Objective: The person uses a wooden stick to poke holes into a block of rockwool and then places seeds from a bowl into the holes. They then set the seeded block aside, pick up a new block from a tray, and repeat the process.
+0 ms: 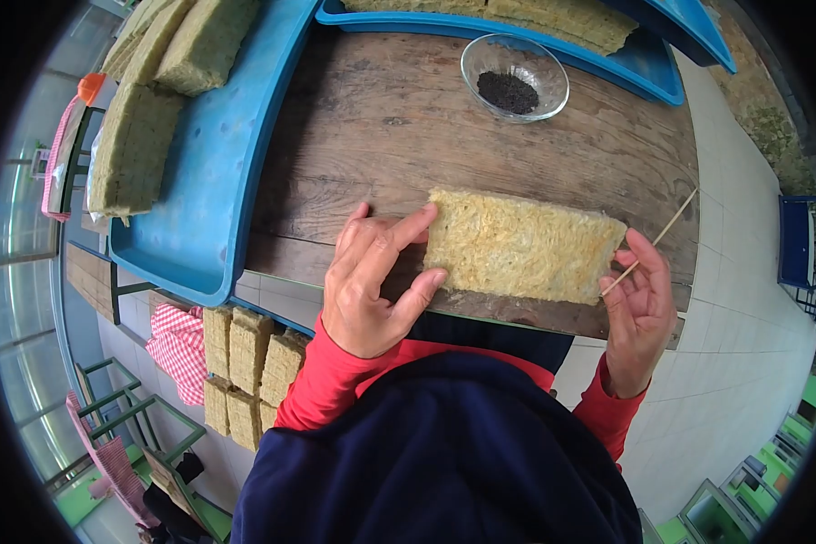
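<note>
A yellowish slab of rockwool point(521, 245) lies near the front edge of the wooden table point(363, 118), its long side running left to right. At its left end, the thumb and index finger of my left hand point(367, 281) grip the two corners, with the palm away from the slab. My right hand point(639, 304) pinches a thin wooden skewer point(671, 219) that slants up to the right. Those right fingers also touch the slab's right end. Beyond the slab stands a clear glass bowl point(555, 95) with small black seeds point(508, 92) in its bottom.
On the left, a blue tray point(213, 163) holds thick rockwool pieces point(136, 150). Another blue tray point(408, 20) with rockwool lies along the far edge. Lower left, beside the table, are several rockwool blocks point(247, 349) and a red checked cloth point(176, 349). Tiled floor point(734, 335) lies to the right.
</note>
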`<state>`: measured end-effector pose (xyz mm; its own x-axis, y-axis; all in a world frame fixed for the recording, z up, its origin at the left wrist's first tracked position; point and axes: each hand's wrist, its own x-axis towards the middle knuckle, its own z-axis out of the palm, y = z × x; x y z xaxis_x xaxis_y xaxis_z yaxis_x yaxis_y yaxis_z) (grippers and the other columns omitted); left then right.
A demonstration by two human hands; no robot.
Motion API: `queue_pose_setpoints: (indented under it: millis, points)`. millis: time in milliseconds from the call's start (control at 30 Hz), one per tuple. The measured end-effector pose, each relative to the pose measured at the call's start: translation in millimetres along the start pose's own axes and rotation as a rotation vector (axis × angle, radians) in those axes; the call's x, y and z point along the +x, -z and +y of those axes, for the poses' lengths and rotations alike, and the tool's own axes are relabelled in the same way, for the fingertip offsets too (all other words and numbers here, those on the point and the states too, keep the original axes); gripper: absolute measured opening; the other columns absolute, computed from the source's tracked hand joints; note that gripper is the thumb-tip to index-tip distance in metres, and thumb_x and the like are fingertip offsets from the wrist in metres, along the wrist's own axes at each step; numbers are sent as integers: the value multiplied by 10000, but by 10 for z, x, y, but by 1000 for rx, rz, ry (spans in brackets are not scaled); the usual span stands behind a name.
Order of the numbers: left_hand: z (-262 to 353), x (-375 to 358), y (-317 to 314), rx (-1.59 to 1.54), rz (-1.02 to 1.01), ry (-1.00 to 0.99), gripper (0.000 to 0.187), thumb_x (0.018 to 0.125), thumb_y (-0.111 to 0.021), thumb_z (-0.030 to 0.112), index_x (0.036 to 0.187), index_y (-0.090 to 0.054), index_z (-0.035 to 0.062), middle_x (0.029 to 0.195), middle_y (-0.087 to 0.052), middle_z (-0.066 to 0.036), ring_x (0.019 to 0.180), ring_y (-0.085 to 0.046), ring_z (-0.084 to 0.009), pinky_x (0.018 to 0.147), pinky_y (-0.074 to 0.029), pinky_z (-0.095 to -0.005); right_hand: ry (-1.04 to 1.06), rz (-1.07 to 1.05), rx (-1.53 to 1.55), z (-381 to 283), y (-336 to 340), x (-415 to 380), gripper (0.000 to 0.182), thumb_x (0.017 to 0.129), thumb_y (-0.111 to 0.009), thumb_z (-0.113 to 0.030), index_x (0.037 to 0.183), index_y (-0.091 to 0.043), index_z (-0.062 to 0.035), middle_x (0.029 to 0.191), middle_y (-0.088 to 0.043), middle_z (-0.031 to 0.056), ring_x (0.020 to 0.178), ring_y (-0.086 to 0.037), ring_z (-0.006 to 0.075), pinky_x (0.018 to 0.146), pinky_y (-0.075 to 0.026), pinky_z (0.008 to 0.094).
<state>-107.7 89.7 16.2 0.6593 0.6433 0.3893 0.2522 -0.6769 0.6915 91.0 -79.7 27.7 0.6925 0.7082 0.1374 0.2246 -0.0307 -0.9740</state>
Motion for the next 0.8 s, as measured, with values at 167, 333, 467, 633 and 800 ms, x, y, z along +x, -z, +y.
queue_pose_setpoints:
  millis: [167, 333, 467, 633, 800]
  points:
    - [-18, -11, -16, -18, 17, -5, 558, 680, -766, 130, 1209, -597, 70, 882, -643, -70, 862, -603, -252, 1016, -356, -514, 39, 8, 27, 22, -6, 5, 432, 837, -578, 110, 1257, -488, 65, 1078, -495, 95, 1026, -531, 144, 857, -484, 245]
    - [-34, -15, -38, 0, 31, 13, 563, 687, -766, 165, 1213, -593, 62, 891, -651, -79, 874, -609, -264, 1014, -363, -519, 32, 11, 56, 51, 12, -4, 430, 840, -585, 102, 1257, -489, 63, 1086, -494, 88, 1037, -529, 147, 875, -480, 252]
    - [-42, -16, -56, -11, 38, 10, 550, 693, -760, 169, 1207, -597, 61, 898, -656, -81, 878, -611, -264, 1013, -365, -521, 23, 1, 91, 115, 35, -7, 434, 837, -594, 96, 1257, -489, 63, 1096, -497, 88, 1045, -528, 151, 905, -468, 264]
    - [-36, -6, -57, 2, 42, 18, 526, 706, -741, 160, 1203, -600, 63, 912, -665, -87, 886, -613, -264, 1012, -365, -522, 26, -7, 98, 154, 39, 4, 435, 837, -596, 92, 1258, -490, 62, 1099, -502, 93, 1048, -529, 154, 921, -459, 273]
    - [-40, -10, -62, 6, 44, 22, 506, 707, -736, 155, 1187, -611, 57, 908, -671, -89, 889, -617, -265, 1013, -363, -520, 99, -28, 73, 233, 70, 17, 441, 838, -599, 81, 1265, -491, 50, 1104, -500, 91, 1053, -530, 154, 920, -453, 270]
